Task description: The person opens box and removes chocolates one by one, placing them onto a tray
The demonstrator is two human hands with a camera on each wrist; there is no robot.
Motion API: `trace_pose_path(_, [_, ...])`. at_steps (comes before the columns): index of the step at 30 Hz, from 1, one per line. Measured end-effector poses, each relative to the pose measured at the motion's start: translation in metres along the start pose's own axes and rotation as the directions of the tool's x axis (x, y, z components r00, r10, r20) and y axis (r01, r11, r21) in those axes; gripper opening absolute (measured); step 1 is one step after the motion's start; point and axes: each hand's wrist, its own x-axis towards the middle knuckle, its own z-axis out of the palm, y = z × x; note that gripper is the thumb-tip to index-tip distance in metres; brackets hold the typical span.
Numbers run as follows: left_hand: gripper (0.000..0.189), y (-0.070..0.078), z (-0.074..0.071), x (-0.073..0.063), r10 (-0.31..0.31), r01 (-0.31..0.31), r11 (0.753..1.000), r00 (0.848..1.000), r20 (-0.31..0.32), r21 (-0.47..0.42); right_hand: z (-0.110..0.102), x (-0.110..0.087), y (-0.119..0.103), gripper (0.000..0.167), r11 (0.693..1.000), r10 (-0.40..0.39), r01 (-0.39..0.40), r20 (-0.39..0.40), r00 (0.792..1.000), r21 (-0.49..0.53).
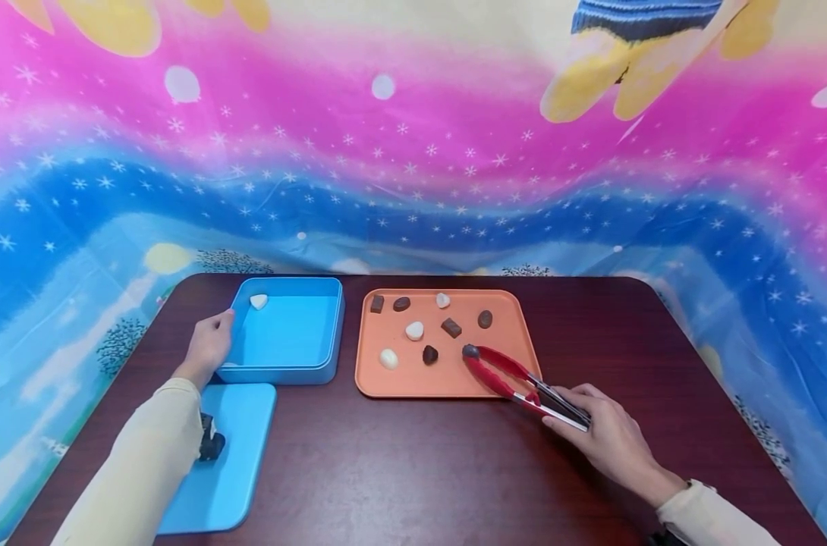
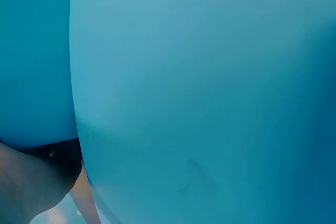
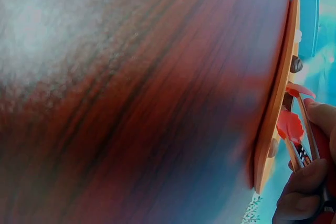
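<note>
My left hand [image 1: 207, 345] grips the left rim of an open blue box [image 1: 340, 334]; the left wrist view shows mostly blue plastic. A white chocolate [image 1: 259, 302] lies in the box's back left corner. My right hand [image 1: 611, 436] holds red-tipped metal tongs [image 1: 536, 398], their tips over the right part of an orange tray [image 1: 393, 385]. A dark rounded chocolate [image 1: 470, 351] is at the tips. Around it on the tray lie several brown chocolates, such as a rectangular one [image 1: 451, 327], and white ones, including an oval one [image 1: 388, 359].
A blue lid [image 1: 239, 485] lies flat on the table in front of the box, partly under my left forearm. The dark wooden table [image 1: 400, 470] backs onto a colourful printed cloth [image 1: 413, 152], which also hangs at both sides.
</note>
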Motion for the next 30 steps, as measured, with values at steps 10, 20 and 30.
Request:
trace_pose_path(10, [0.071, -0.001, 0.000, 0.000, 0.005, -0.005, 1.000, 1.000, -0.003, 0.001, -0.001, 0.003, 0.001, 0.063, 0.999, 0.037, -0.037, 0.028, 0.999, 0.014])
trace_pose_path(20, [0.071, 0.001, -0.001, -0.001, 0.001, -0.001, 1.000, 1.000, -0.001, 0.001, -0.011, 0.007, 0.000, 0.082, 0.999, 0.026, -0.024, -0.085, 0.996, 0.022])
trace_pose_path(30, [0.070, 0.000, -0.001, -0.002, -0.002, 0.002, 1.000, 1.000, 0.009, 0.000, -0.004, 0.009, -0.005, 0.075, 0.997, 0.000, 0.011, -0.146, 0.989, 0.073])
